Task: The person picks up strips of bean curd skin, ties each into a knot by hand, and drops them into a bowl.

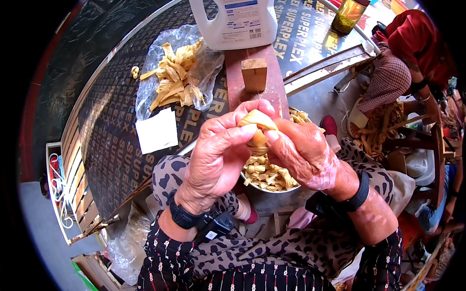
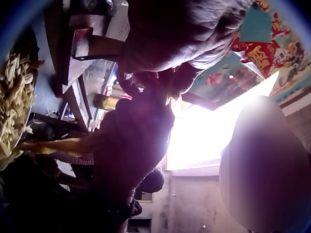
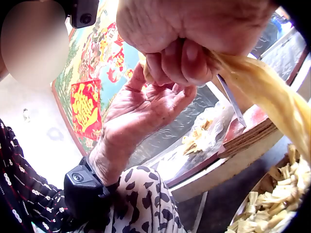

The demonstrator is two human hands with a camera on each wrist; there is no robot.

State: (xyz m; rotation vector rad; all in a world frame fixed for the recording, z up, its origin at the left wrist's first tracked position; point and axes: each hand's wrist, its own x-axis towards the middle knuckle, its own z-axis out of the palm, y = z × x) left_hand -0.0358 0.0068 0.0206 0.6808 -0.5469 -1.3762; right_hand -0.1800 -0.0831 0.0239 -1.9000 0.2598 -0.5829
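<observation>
Both hands meet around a folded piece of yellowish strip material [image 1: 258,127] in the head view. My left hand [image 1: 212,154] pinches its left side between thumb and fingers. My right hand [image 1: 308,154] grips its right side, thumb pressed on the fold. In the right wrist view a long strip [image 3: 267,90] trails from the curled fingers of my right hand [image 3: 194,29], and my left hand [image 3: 141,114] is beside it, palm showing. The left wrist view is dark, with the strip [image 2: 63,145] hanging below a hand.
A bowl of folded pieces [image 1: 272,177] is below the hands. Beyond stand a wooden block [image 1: 254,77] on a red board [image 1: 235,60] and a white jug [image 1: 242,29]. Left are strips [image 1: 177,72] on plastic and a white cloth [image 1: 157,131]. A person [image 1: 393,72] sits at right.
</observation>
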